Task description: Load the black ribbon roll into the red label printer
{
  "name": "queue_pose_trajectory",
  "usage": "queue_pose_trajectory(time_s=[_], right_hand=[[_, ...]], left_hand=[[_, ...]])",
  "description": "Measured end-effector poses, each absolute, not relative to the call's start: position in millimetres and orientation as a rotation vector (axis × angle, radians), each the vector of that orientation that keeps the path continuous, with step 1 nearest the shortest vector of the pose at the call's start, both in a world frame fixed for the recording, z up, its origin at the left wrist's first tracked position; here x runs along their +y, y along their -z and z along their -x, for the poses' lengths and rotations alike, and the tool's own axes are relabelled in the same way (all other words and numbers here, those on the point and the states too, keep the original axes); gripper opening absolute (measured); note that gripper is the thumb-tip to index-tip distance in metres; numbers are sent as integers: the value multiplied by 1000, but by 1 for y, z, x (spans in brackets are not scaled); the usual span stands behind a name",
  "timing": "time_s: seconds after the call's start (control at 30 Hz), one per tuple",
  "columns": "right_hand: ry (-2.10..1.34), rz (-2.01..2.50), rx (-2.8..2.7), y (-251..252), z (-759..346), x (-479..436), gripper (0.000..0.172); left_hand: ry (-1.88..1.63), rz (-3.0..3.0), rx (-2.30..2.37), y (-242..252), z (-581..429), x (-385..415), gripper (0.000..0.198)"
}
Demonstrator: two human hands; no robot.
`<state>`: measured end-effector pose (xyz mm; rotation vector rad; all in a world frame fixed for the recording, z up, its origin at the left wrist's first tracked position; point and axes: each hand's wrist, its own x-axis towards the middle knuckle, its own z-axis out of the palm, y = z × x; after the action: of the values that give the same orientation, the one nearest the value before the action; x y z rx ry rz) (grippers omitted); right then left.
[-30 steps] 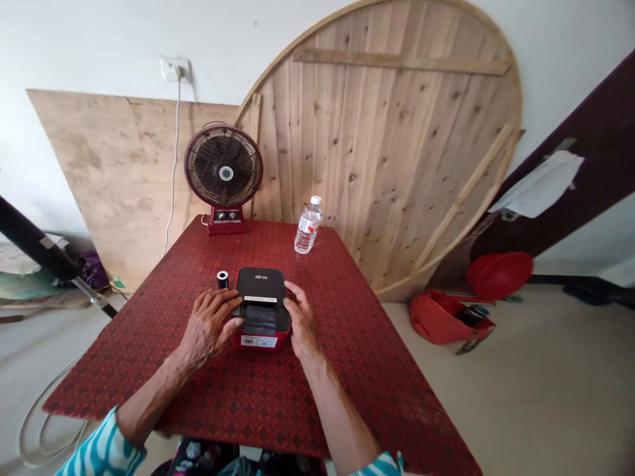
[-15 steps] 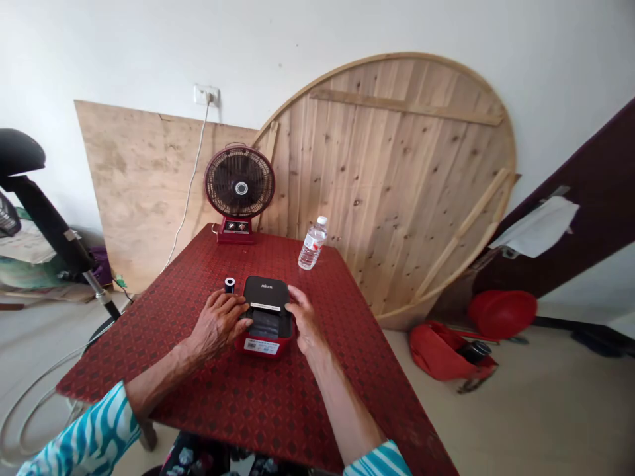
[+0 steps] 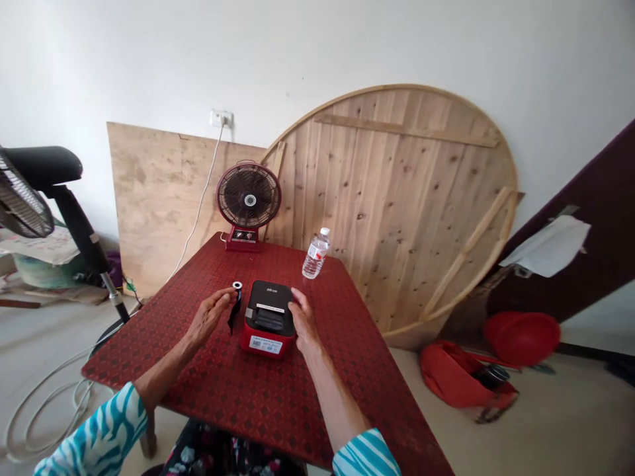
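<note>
A small label printer (image 3: 268,297) with a black lid and red body sits on the red patterned table (image 3: 223,390). A white label strip shows at its slot. My right hand (image 3: 305,320) holds the printer's right side, thumb by the lid's edge. To the printer's left is a black roll (image 3: 237,286) with a white ring end, a loose dark strip trailing down from it. My left hand (image 3: 211,314) reaches to the roll with fingers stretched out, the tips at or touching its left side. The frames do not show a firm hold there.
At the table's back stand a dark red fan (image 3: 249,201) and a clear water bottle (image 3: 316,254). A large round wooden board (image 3: 397,211) leans on the wall. On the left is a stand fan (image 3: 74,218); a red bag (image 3: 451,377) lies on the floor to the right.
My left hand has come off the printer's left side and moved left to the roll, uncovering the dark strip. My right hand stays at the printer. The whole view has shifted slightly.
</note>
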<state>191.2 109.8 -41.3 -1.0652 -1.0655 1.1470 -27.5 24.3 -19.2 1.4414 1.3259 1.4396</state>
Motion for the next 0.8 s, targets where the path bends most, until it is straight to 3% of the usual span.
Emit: queue_pose_trajectory(time_s=[0.1, 0.37, 0.8], right_hand=[[-1179, 1045, -1004, 43, -191, 109, 45], [-1170, 1014, -822, 71, -204, 96, 51], [-1074, 1059, -1096, 95, -210, 83, 46]], left_hand=[[-1410, -1373, 1334, 21, 19, 27, 64], [-1398, -1407, 1376, 3, 12, 31, 48], [-1237, -1750, 1496, 9, 30, 15, 43]])
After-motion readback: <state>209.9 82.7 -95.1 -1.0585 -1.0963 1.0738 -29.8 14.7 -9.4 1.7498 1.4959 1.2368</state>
